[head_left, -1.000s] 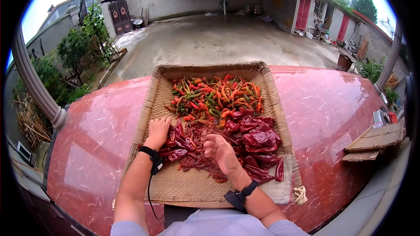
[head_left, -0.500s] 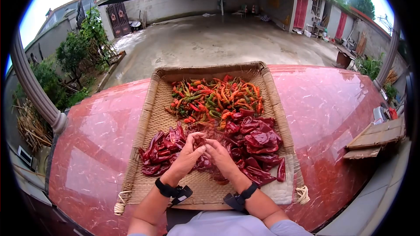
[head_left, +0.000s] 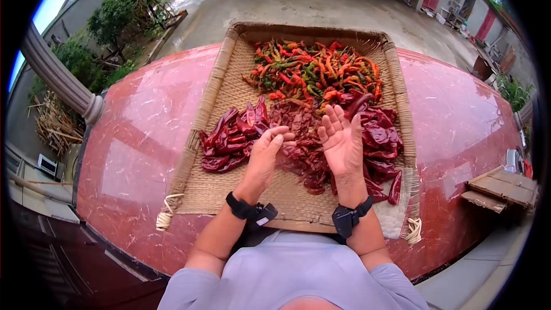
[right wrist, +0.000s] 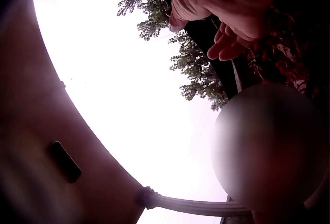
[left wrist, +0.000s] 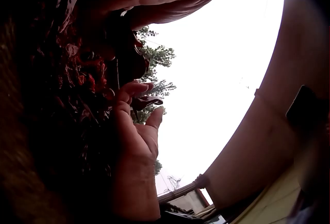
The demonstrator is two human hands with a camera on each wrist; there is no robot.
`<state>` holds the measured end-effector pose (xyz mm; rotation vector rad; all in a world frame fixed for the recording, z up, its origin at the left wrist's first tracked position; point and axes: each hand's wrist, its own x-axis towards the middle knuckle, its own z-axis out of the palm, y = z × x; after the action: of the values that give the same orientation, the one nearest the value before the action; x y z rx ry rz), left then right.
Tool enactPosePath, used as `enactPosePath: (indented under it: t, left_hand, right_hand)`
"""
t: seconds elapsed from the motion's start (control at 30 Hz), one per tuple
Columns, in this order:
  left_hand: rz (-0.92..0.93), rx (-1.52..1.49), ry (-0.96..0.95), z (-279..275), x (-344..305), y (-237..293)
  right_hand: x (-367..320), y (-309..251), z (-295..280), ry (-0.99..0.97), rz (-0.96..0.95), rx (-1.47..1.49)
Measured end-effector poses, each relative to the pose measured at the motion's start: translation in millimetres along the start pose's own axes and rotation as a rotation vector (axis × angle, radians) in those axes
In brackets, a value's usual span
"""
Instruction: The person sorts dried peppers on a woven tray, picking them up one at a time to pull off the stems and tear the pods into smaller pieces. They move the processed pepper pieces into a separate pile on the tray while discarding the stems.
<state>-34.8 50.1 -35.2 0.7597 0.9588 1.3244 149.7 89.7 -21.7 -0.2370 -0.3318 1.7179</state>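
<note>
My right hand (head_left: 343, 146) is palm up with its fingers spread, over the right side of the woven tray (head_left: 186, 166). A dark red dried chili (head_left: 360, 105) shows just past its thumb tip; in the left wrist view the chili (left wrist: 148, 101) appears between thumb and fingers. My left hand (head_left: 265, 155) hovers over the middle, fingers loosely bent and thumb near the index finger, nothing visible in it. Left of it lies a pile of whole dark red chilies (head_left: 221, 143). Crumpled, duller chilies (head_left: 310, 163) lie between the hands, and glossy dark red chilies (head_left: 381, 135) form a pile at right.
Smaller red, orange and green chilies (head_left: 315, 69) fill the tray's far part. The tray rests on a red marble-like surface (head_left: 143, 120). A pale cloth (head_left: 396, 218) is at its near right corner, wooden boards (head_left: 502, 186) stand at right, and a column (head_left: 63, 80) rises at left.
My left hand came from the left pile to meet my right hand at the middle; now they are apart. The right has turned palm up and moved right. The head view has tilted down.
</note>
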Motion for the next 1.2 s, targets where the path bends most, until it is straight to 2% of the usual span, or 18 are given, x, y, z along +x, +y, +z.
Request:
enactPosePath:
  t: [0.03, 0.13, 0.17, 0.23, 0.27, 0.4, 0.5, 0.57, 0.63, 0.7, 0.73, 0.77, 0.83, 0.97, 1.07, 1.17, 1.2]
  left_hand:
    - [0.039, 0.007, 0.007, 6.1, -3.5, 6.2]
    - [0.207, 0.092, 0.050, 9.2, -0.8, 9.0]
    - [0.262, 0.109, 0.054, 11.0, -0.8, 9.7]
    - [0.246, 0.074, 0.040, 13.1, -3.0, 11.0]
    - [0.246, 0.105, 0.040, 14.0, -4.0, 11.6]
    - [0.248, 0.149, 0.026, 9.2, -5.3, 6.7]
    - [0.149, 0.025, 0.040, 1.6, -5.7, 9.9]
    - [0.187, 0.192, 0.115, -4.3, -3.4, 23.6]
    - [0.242, 0.462, 0.230, -13.9, 4.9, 33.4]
    - [0.289, 0.802, 0.297, -40.0, 21.0, 36.2]
    - [0.418, 1.068, 0.362, -44.0, 24.8, 39.0]
    - [0.452, 1.300, 0.357, -47.8, 25.6, 41.9]
    - [0.516, 1.763, 0.334, -52.6, 25.9, 47.2]
    - [0.557, 1.768, 0.193, -62.8, 41.0, 38.5]
    - [0.622, 1.797, 0.007, -52.4, 41.9, 38.5]
    - [0.493, 1.876, -0.180, -41.7, 40.3, 41.4]
    - [0.367, 1.968, -0.192, -38.0, 39.9, 41.9]
  right_hand:
    - [-2.0, -2.2, 2.2, -0.037, 0.041, -0.057]
    - [-9.3, 10.7, 9.3, -0.019, 0.098, -0.832]
    - [-9.8, 18.9, 5.5, -0.131, 0.089, -1.039]
    - [-16.0, 29.9, 9.4, -0.195, 0.185, -1.050]
    - [-19.4, 30.6, 15.4, -0.156, 0.246, -0.962]
    - [-17.1, 36.6, 11.9, -0.204, 0.292, -0.930]
    - [-14.8, 39.8, -0.1, -0.208, 0.296, -0.935]
    - [-13.6, 34.6, 1.2, -0.143, 0.302, -0.965]
    - [-10.9, 27.5, 2.8, -0.018, 0.209, -0.891]
    - [-4.7, 16.3, -1.1, 0.038, 0.053, -0.509]
    - [-2.1, 8.7, -2.4, 0.029, 0.003, -0.358]
    - [-0.1, 1.9, -4.6, 0.020, -0.047, -0.206]
    - [-1.4, -3.7, -4.1, -0.004, -0.045, -0.102]
    - [-5.3, 7.2, -8.9, -0.034, 0.033, -0.348]
    - [-7.8, 14.4, -1.4, -0.083, 0.077, -0.470]
    - [-8.8, 21.2, -3.3, -0.097, 0.126, -0.548]
    - [-8.7, 22.7, -5.0, -0.100, 0.139, -0.577]
